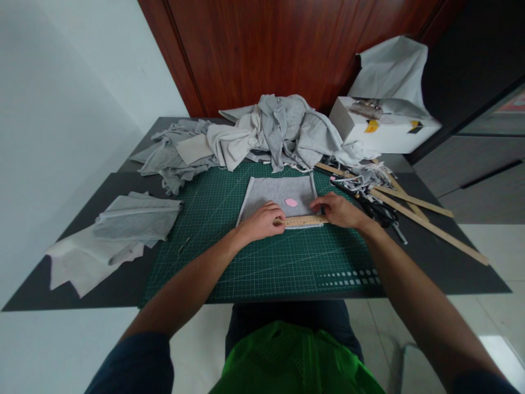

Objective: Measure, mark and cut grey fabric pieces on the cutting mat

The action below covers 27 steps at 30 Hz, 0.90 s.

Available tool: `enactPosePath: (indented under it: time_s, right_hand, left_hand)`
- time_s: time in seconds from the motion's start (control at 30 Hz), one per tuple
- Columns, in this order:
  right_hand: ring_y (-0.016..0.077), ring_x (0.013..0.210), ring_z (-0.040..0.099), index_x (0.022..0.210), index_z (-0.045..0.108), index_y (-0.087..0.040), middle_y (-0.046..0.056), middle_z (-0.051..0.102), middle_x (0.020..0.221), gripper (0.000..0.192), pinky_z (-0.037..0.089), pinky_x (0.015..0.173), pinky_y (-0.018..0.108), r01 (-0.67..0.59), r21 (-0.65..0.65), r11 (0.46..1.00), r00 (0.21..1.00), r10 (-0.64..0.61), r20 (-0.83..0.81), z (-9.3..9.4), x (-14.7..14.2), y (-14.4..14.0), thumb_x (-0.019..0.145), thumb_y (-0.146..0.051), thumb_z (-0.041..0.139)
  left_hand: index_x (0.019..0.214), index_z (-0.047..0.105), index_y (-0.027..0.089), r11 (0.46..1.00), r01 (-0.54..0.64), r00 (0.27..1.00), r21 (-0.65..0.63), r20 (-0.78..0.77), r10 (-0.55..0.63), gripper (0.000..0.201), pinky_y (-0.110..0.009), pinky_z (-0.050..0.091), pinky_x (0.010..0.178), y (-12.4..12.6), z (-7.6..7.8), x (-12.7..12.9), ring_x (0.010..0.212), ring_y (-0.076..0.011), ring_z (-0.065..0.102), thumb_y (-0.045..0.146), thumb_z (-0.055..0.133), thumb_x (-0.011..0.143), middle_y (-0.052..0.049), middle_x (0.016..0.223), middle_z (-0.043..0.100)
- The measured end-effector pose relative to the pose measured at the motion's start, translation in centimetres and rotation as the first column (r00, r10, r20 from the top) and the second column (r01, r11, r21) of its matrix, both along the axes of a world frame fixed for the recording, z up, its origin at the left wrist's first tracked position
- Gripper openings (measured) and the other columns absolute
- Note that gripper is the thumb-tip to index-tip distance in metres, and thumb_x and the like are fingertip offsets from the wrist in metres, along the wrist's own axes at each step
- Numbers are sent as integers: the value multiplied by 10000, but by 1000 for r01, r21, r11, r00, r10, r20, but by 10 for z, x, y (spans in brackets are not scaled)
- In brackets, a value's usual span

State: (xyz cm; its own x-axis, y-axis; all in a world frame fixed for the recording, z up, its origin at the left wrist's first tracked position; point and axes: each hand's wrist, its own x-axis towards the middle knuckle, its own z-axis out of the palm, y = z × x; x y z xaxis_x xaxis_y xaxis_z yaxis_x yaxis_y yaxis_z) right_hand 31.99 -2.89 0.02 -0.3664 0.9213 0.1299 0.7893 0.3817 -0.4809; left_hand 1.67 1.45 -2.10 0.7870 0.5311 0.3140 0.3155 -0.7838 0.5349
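A grey piece of fabric (pixel 270 189) lies flat on the green cutting mat (pixel 262 262). Across its near edge runs a short wooden ruler (pixel 303 221). My left hand (pixel 264 220) is closed on the ruler's left end, thumb and fingers pinched together. At the other end my right hand (pixel 336 209) has its fingers bent, the index finger reaching over the fabric's right edge and the palm side by the ruler's tip; whether it grips the ruler is partly hidden. Between the hands, on the fabric, rests a small pink oval piece (pixel 291 202), perhaps tailor's chalk.
Heaped grey and white cloth (pixel 283 128) lines the back of the table. Folded fabric (pixel 135 219) lies at left, near a small thin metal tool (pixel 184 246). To the right are black-handled scissors (pixel 375 210), wooden strips (pixel 430 230) and a white box (pixel 385 128).
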Motion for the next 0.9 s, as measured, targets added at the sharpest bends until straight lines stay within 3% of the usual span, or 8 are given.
enactPosePath:
  time_s: [0.13, 0.4, 0.57, 0.7, 0.9]
  right_hand:
    - [227, 844, 724, 984, 822, -228, 24, 805, 831, 436, 563, 830, 336, -2, -11, 1000, 998, 3, 60, 0, 14, -2, 699, -58, 541]
    - [250, 866, 725, 857, 819, -228, 40, 817, 871, 387, 532, 945, 411, -21, -12, 1000, 990, 23, 141, -1, 27, -2, 689, -47, 520]
    - [278, 1020, 707, 987, 825, -212, 62, 822, 1029, 496, 539, 983, 412, -20, 78, 997, 997, 14, 72, -1, 13, -8, 662, -9, 510]
    - [272, 1048, 697, 1072, 815, -225, 57, 813, 1054, 534, 560, 966, 386, -53, 39, 998, 998, 53, 18, 2, 4, -17, 675, -10, 531]
    - [282, 1035, 685, 1051, 811, -236, 57, 811, 1024, 459, 554, 957, 394, -15, 30, 999, 999, 14, 45, -2, 11, -20, 710, -41, 573]
  left_hand:
    - [847, 678, 201, 1000, -2, 1000, -5, 12, 2, 91, -357, 528, 921, 0, -1, 0, 956, -207, 647, 124, 719, 818, -17, 892, 716]
    - [836, 680, 206, 1000, -7, 1000, -11, 5, 7, 101, -351, 526, 921, 0, -1, 0, 955, -203, 652, 115, 717, 814, -11, 885, 710]
    - [840, 686, 203, 1000, -2, 1000, -8, 0, 2, 93, -353, 524, 918, 0, 0, 0, 954, -205, 648, 123, 724, 812, -13, 889, 713]
    - [835, 690, 206, 1000, -2, 1000, 7, -15, 2, 83, -351, 521, 906, 0, 0, 1, 936, -203, 642, 138, 732, 815, -14, 888, 707]
    - [843, 693, 207, 1000, 1, 1000, 11, -13, -1, 78, -358, 521, 914, 2, -1, 1, 941, -205, 644, 139, 725, 822, -17, 897, 715]
